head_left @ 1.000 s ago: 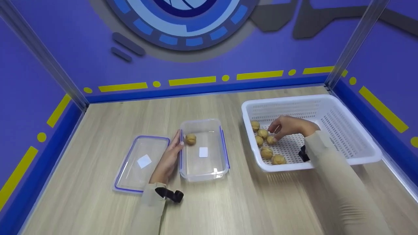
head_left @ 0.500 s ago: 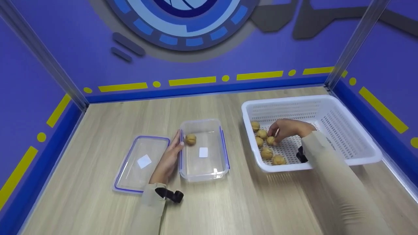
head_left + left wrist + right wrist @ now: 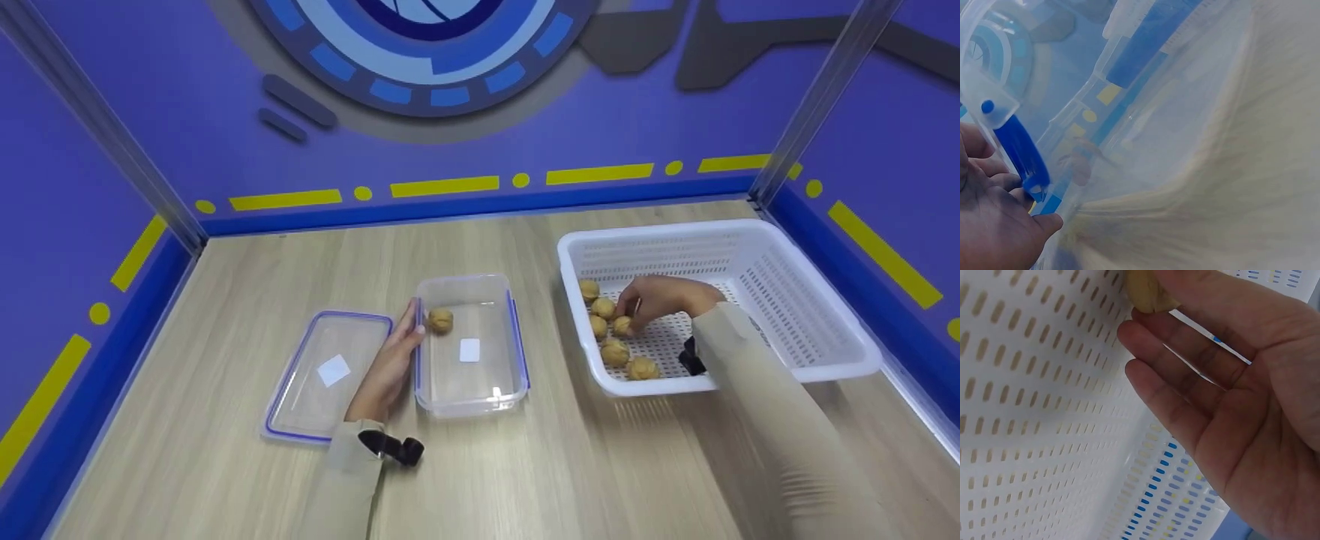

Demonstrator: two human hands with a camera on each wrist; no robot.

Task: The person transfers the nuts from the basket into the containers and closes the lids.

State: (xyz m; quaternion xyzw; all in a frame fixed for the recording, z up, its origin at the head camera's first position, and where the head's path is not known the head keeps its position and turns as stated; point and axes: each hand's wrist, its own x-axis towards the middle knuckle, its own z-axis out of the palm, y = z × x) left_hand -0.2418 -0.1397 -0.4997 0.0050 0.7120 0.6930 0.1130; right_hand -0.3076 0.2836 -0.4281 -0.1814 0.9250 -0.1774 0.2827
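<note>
A clear plastic food container (image 3: 480, 394) with blue clasps stands at mid-table, one walnut (image 3: 440, 321) inside it. My left hand (image 3: 386, 367) holds its left wall, thumb at the rim. In the left wrist view, the fingers reach behind a blue clasp (image 3: 1024, 154). On the right, a white perforated basket (image 3: 817, 315) has several walnuts (image 3: 615, 352) along its left side. Inside it, my right hand (image 3: 660, 296) pinches a walnut (image 3: 622, 326) between thumb and index finger. In the right wrist view this walnut (image 3: 1148, 292) is partly cut off; the other fingers extend loosely.
The container's lid (image 3: 300, 409), clear with a blue seal and a white label, lies on the table left of the container, partly behind the left forearm. A second white label (image 3: 469, 350) shows in the container. Blue panel walls (image 3: 450, 150) border the wooden table (image 3: 480, 480).
My right thumb and fingers have come together on a walnut in the basket, and the hand has shifted slightly. The left hand and container stay put.
</note>
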